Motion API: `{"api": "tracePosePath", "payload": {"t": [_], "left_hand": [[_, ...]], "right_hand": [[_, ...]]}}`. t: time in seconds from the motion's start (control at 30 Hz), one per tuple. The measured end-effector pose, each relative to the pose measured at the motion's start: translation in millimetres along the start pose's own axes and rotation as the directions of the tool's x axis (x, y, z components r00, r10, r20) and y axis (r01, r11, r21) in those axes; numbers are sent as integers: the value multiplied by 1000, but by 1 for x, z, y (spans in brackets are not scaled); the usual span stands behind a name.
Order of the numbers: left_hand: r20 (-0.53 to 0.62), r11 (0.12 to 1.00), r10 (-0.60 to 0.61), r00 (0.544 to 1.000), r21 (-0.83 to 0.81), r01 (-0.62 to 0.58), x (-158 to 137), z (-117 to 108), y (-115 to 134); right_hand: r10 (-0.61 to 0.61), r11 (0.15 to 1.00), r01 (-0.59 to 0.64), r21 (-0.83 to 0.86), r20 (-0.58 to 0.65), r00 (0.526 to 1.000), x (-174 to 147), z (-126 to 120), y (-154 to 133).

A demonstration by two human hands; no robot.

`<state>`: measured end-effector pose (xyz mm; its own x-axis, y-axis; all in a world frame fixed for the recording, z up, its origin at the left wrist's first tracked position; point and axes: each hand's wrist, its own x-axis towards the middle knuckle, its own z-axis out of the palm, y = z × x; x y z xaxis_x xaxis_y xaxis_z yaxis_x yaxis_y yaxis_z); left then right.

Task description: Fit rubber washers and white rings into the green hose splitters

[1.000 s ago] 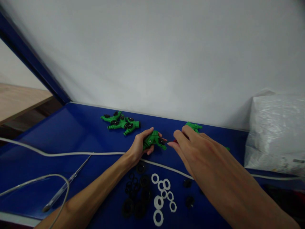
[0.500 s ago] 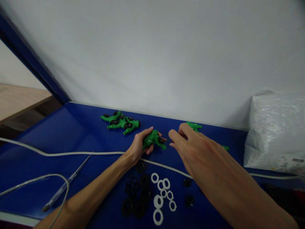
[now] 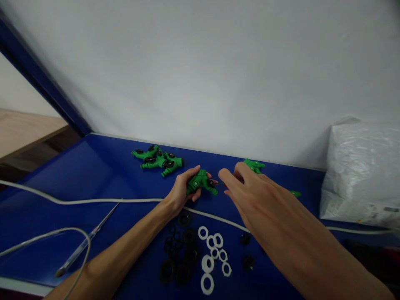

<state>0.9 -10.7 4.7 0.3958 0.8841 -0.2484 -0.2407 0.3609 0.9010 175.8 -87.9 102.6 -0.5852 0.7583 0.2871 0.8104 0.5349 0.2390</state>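
Note:
My left hand (image 3: 185, 186) is closed around a green Y-shaped hose splitter (image 3: 198, 179), held just above the blue table. One of its branches, with a black valve knob (image 3: 211, 183), points to the right. My right hand (image 3: 250, 187) is closed on a screwdriver (image 3: 221, 183). Only its thin dark shaft shows, aimed at the knob from the right; the handle is hidden in my fingers. Beyond my right hand lies another green splitter (image 3: 254, 165), partly covered. Several more green splitters (image 3: 162, 161) with black knobs lie together further left.
White rings (image 3: 207, 284) and black rings (image 3: 183, 274) are spread in front of my hands, with small black parts (image 3: 248, 262) beside them. A white cable (image 3: 103, 201) crosses the blue table. At left lies a clear-handled screwdriver (image 3: 76, 254); at right stands a plastic-wrapped package (image 3: 359, 175).
My right hand has shifted very slightly left, towards the splitter, with the screwdriver shaft still at the knob. The left hand and splitter have barely moved.

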Motion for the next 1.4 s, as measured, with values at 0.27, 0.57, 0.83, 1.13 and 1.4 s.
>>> {"api": "tracePosePath", "payload": {"t": [0.27, 0.57, 0.83, 1.13, 1.4], "left_hand": [[6, 1000, -8, 1000, -1, 8, 0, 0, -1], [-14, 1000, -3, 1000, 8, 3, 0, 0, 0], [-22, 999, -3, 1000, 39, 4, 2, -2, -2], [-16, 1000, -6, 1000, -1, 6, 4, -5, -5], [-63, 999, 8, 998, 37, -6, 3, -1, -2]], "right_hand": [[-39, 999, 39, 8, -24, 999, 5, 0, 0], [37, 999, -37, 7, -4, 999, 10, 8, 5], [-47, 989, 47, 143, -4, 999, -4, 9, 7], [-119, 968, 113, 222, 16, 993, -7, 8, 15], [-56, 987, 61, 147, -33, 998, 4, 23, 23]]}}
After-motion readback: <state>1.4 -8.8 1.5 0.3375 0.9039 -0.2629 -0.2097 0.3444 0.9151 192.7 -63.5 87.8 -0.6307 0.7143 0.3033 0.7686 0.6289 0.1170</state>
